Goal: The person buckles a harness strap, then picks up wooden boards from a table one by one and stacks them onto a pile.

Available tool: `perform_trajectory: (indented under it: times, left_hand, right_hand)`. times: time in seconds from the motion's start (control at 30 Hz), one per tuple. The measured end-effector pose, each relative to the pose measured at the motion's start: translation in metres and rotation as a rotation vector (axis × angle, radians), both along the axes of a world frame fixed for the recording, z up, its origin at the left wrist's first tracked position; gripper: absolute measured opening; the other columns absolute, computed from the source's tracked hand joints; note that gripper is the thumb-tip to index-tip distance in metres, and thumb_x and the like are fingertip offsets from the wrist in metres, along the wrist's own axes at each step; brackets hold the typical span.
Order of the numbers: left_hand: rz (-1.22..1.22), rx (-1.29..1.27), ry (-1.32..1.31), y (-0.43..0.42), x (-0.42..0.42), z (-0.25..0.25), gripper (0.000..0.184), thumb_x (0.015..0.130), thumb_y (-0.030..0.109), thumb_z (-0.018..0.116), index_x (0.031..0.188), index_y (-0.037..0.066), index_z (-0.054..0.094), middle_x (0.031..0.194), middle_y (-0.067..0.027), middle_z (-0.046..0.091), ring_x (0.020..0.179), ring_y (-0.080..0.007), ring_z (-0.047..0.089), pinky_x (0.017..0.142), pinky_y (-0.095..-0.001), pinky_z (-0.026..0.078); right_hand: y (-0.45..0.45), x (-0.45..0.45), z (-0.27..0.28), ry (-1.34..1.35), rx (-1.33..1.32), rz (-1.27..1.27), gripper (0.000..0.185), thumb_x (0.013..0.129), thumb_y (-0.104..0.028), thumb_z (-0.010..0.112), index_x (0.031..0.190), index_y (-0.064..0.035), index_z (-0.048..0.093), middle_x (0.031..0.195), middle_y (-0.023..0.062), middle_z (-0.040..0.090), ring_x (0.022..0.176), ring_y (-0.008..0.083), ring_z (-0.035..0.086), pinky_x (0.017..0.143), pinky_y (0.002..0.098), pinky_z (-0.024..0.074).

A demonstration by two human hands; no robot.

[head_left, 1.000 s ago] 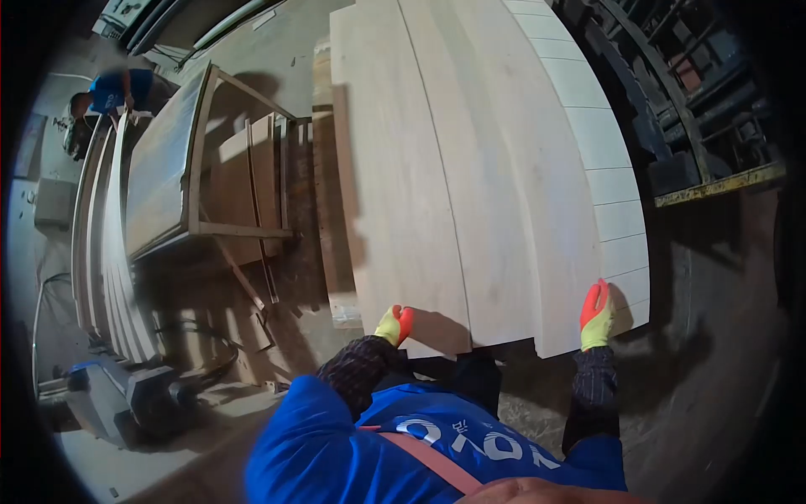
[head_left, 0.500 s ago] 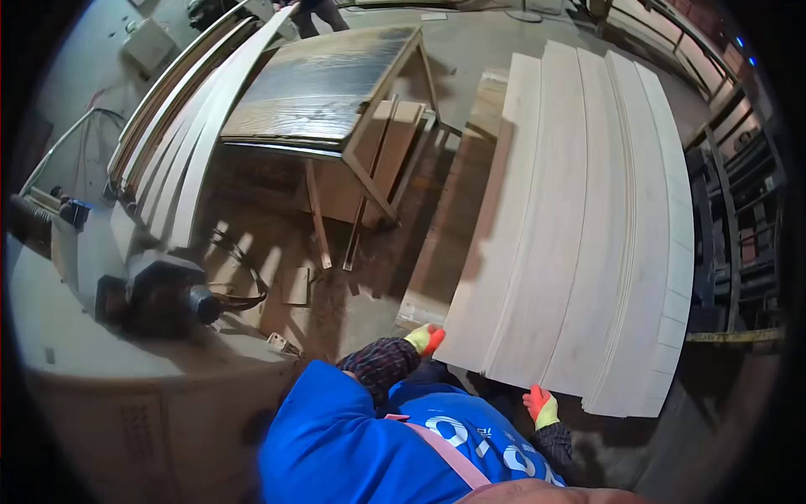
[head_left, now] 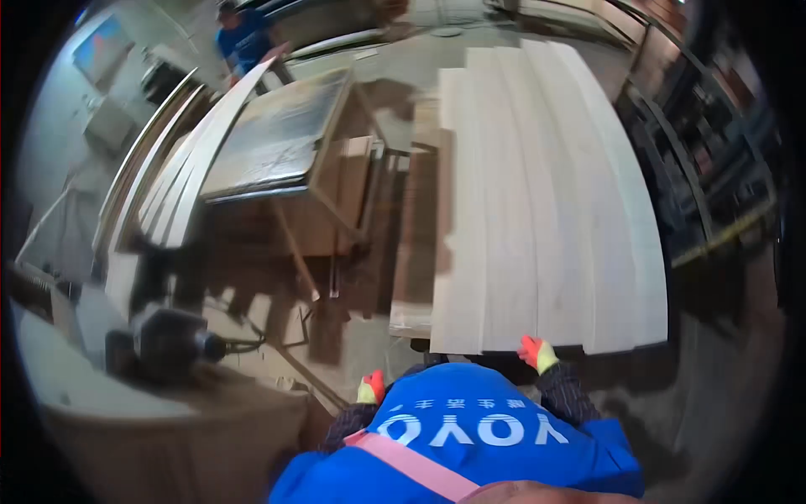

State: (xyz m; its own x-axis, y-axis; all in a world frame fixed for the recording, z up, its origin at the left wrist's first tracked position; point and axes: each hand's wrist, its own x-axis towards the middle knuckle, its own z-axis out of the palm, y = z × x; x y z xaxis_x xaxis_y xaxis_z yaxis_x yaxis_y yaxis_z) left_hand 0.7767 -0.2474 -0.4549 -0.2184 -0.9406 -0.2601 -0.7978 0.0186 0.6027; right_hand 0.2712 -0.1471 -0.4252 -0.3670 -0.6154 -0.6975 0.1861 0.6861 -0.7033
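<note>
Long pale wooden boards [head_left: 546, 193] lie side by side in a stack in front of me, their near ends close to my body. My right hand [head_left: 537, 353], in a yellow glove with orange fingers, is at the near edge of a middle board, its fingers closed on that edge. My left hand [head_left: 370, 386], in a matching glove, is near my left side, apart from the boards. Its fingers look curled together, with nothing visible in them, though motion blurs them a little. Darker wood [head_left: 416, 252] shows beneath the stack's left side.
A frame table [head_left: 277, 134] with a shiny top stands left of the boards. Long strips [head_left: 197, 168] lean beyond it, near a person in blue [head_left: 243, 38]. A dark machine [head_left: 172, 336] sits on a pale surface at left. Metal racks [head_left: 697, 160] line the right.
My left hand has left the near-left corner of the boards and moved back to my side. My right hand stays at the near edge. The view has turned, and the person at the back shows more.
</note>
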Motion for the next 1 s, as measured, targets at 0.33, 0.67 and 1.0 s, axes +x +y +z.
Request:
perform_trajectory:
  times: [0.33, 0.67, 1.0]
  left_hand:
    - [-0.385, -0.075, -0.311, 0.011, 0.096, 0.058, 0.029, 0.088, 0.032, 0.049, 0.079, 0.006, 0.059, 0.071, -0.0268, 0.059, 0.065, -0.0418, 0.061, 0.055, -0.0522, 0.039]
    - [0.291, 0.199, 0.543, -0.124, -0.001, 0.082, 0.040, 0.093, 0.039, 0.057, 0.110, 0.002, 0.060, 0.087, -0.0061, 0.061, 0.078, -0.0159, 0.057, 0.069, -0.0315, 0.048]
    - [0.442, -0.018, 0.855, -0.288, 0.096, 0.135, 0.030, 0.094, 0.035, 0.054, 0.082, 0.007, 0.051, 0.065, 0.0024, 0.047, 0.060, -0.0111, 0.047, 0.055, -0.0287, 0.039]
  right_hand:
    - [0.032, 0.037, -0.056, -0.290, 0.048, -0.274, 0.050, 0.090, -0.051, 0.057, 0.117, -0.0087, 0.057, 0.099, 0.0135, 0.069, 0.082, 0.0245, 0.066, 0.066, 0.0372, 0.0495]
    - [0.069, 0.062, -0.036, -0.180, 0.116, -0.208, 0.051, 0.090, -0.052, 0.058, 0.116, -0.0086, 0.057, 0.092, 0.0131, 0.069, 0.073, 0.0249, 0.065, 0.062, 0.0379, 0.0491]
    - [-0.020, 0.152, -0.003, -0.127, 0.211, -0.190, 0.058, 0.090, -0.056, 0.055, 0.117, -0.0048, 0.057, 0.096, 0.0157, 0.069, 0.074, 0.0241, 0.064, 0.060, 0.0357, 0.0473]
